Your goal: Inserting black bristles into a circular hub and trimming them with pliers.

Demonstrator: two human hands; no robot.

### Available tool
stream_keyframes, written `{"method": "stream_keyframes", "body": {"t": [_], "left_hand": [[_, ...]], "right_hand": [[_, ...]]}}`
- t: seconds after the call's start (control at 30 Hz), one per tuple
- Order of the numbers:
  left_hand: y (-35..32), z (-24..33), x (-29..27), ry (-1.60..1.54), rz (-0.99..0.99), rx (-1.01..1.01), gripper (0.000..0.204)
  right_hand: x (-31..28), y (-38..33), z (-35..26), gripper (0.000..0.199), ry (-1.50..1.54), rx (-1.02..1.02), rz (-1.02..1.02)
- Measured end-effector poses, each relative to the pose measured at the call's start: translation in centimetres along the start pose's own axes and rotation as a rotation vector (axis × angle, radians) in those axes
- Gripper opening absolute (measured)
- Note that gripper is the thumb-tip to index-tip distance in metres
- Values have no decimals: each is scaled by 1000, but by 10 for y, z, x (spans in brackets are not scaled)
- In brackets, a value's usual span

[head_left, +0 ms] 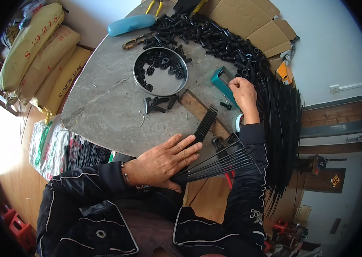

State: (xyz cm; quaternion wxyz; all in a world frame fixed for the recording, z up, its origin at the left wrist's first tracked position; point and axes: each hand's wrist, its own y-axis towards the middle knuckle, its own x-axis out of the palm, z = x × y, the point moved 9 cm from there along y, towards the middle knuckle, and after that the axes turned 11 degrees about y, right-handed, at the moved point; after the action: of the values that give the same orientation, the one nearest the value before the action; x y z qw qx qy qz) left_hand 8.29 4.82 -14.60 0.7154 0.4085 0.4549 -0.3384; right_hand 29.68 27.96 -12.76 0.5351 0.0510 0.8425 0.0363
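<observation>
My left hand (163, 160) lies flat with its fingers stretched out over a bundle of thin black rods (206, 124). The rods' even ends rest by a wooden bar (196, 107), while their other ends fan out toward my right forearm. Over the teal open box (223, 88), my right hand (245, 94) has its thumb and fingertips pinched together at the inside edge. Whatever they hold, if anything, is too small to make out. Beside the box lies a small black part (225, 105). A round jar (239, 123) stands partly hidden by my right wrist.
A round metal bowl (162, 92) holds small black toothed parts. Several black tubular pieces (157, 104) lie below it. A heap of black tubes (215, 38) and a thick bunch of rods (281, 128) line the right side. A blue case (131, 24) and pliers (136, 40) lie farther back.
</observation>
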Motion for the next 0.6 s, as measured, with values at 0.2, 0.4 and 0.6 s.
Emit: {"method": "stream_keyframes", "body": {"t": [0.2,0.4,0.6], "left_hand": [[-2,1,-2,3,5,-11,98],[-2,-1,3,-30,-21,-22,103],[-4,-3,3,-24,-21,-36,100]], "right_hand": [[-29,-19,-14,14,-44,-116,156],[-37,-76,-21,11,270,-228,153],[-14,-131,-34,16,361,-123,-102]]}}
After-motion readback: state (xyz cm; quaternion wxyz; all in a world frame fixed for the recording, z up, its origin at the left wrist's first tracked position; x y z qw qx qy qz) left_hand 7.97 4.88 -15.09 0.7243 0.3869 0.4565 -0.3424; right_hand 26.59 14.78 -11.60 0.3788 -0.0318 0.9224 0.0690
